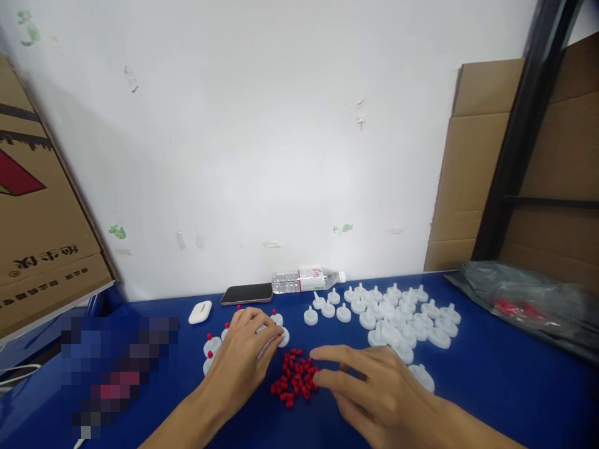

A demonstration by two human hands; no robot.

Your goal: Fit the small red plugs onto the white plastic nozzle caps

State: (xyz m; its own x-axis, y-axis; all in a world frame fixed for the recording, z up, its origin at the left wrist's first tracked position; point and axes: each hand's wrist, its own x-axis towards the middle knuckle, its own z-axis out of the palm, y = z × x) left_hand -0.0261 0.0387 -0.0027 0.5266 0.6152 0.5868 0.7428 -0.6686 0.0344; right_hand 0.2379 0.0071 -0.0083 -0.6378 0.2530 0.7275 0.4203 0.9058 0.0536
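My left hand (246,355) lies over a white plastic cap (282,337) among a few caps with red tips (211,345); its fingers curl round that cap. My right hand (369,383) rests on the blue table (491,380) with the forefinger and thumb stretched toward a pile of small red plugs (296,376), pinching at the pile's right edge. A spread of several white caps without red tips (402,315) lies beyond the right hand.
A water bottle (306,280) lies on its side by the wall, with a phone (246,293) and a white earbud case (200,312) to its left. A grey plastic bag (524,299) sits right. Cardboard boxes (37,206) stand at both sides.
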